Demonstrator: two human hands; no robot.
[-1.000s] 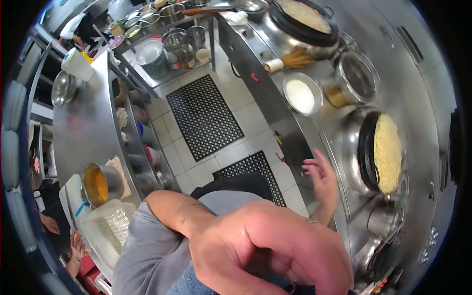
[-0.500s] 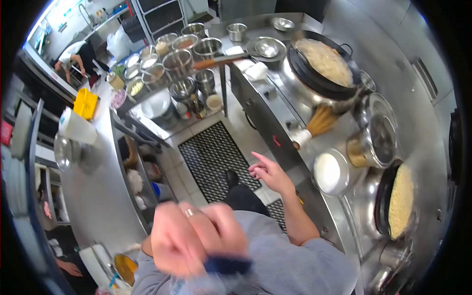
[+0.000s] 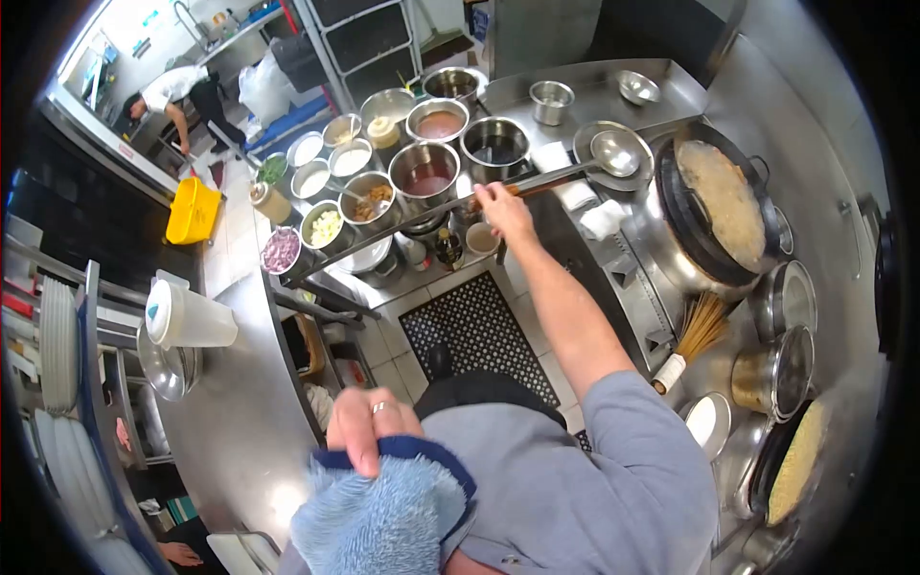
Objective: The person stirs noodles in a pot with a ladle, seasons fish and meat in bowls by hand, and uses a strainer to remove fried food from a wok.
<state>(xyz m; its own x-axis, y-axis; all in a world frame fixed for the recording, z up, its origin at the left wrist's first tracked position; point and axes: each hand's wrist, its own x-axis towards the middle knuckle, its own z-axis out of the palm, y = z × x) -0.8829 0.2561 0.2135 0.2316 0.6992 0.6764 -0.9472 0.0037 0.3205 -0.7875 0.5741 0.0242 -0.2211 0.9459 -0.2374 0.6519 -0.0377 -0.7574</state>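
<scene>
The left hand [image 3: 369, 422] is clenched on a fluffy pale-blue cloth [image 3: 379, 513] with a smooth navy border, which hangs below its fingers. Ahead and to the right, the right hand [image 3: 505, 213] grips the wooden part of a long-handled ladle [image 3: 615, 153]; its round metal bowl rests on a wide, shallow metal dish [image 3: 637, 179] to the right of that hand.

Just left of the right hand, a steel pot [image 3: 425, 171] holds dark red liquid. Farther left are a bowl of pale yellow chunks [image 3: 326, 228] and a bowl of diced purple-and-white pieces [image 3: 281, 250]. Right of the hand, a black wok [image 3: 676, 192] contains cloudy, pale-brown liquid; a stiff-bristled brush [image 3: 700, 331] lies nearer. Beyond the hand, another pot [image 3: 438, 119] holds brownish-orange sauce.
</scene>
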